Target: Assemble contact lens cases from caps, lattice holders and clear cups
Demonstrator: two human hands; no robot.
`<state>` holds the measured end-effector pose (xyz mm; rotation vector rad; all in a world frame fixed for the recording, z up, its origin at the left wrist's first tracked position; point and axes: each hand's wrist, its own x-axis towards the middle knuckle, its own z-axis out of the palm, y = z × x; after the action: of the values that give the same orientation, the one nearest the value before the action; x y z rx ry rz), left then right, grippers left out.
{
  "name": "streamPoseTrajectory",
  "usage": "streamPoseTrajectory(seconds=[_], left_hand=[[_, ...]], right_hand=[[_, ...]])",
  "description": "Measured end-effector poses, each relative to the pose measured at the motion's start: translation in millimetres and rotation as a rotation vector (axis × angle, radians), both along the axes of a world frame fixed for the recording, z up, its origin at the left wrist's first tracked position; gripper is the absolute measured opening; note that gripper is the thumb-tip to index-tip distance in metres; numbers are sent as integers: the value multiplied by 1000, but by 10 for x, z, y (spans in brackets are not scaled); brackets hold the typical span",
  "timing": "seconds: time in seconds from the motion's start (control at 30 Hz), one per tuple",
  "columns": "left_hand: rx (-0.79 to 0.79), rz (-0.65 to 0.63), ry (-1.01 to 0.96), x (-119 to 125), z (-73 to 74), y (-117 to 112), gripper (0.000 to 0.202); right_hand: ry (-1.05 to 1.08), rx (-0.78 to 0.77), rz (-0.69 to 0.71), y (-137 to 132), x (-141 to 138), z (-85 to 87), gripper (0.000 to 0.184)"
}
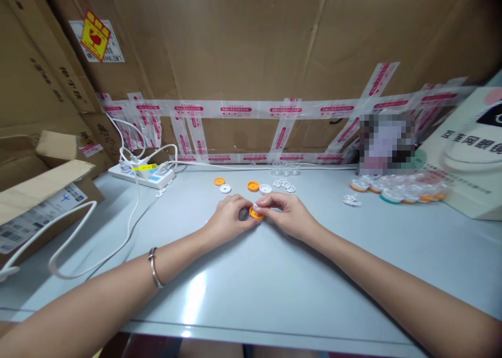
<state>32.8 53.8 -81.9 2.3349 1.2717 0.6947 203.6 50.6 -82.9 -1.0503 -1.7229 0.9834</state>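
My left hand [232,215] grips an orange round plastic ring [256,215] by its left edge, thumb and fingers closed on it. From the other side, my right hand [288,214] pinches a small white plastic piece [255,207] at the ring's upper part; whether the piece is seated in the ring I cannot tell. Just beyond the hands lie an orange disc [253,186] and a white ring [265,189]. Farther left are another orange ring [219,181] and a white ring [225,188]. Small white pieces [284,185] sit behind my right hand.
A white power strip [143,176] with cables stands at the back left, near an open cardboard box [43,201]. Clear-topped round cases [400,186] are grouped at the right, beside a printed bag [470,154]. White pieces [352,200] lie before them. Clear parts [285,168] stand at the back.
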Motion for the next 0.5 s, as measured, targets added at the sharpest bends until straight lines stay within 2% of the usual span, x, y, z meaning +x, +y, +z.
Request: streamPoseTrajectory(seconds=[0.2, 0.4, 0.5], left_hand=[[-23, -7, -9, 4, 26, -2, 33], [-18, 5, 13, 27, 68, -33, 29], [-10, 2, 49, 29, 93, -80, 29]], right_hand=[[11, -4, 2, -11, 5, 0, 14], [3, 18, 32, -46, 33, 41, 20], [116, 85, -101, 75, 187, 71, 33]])
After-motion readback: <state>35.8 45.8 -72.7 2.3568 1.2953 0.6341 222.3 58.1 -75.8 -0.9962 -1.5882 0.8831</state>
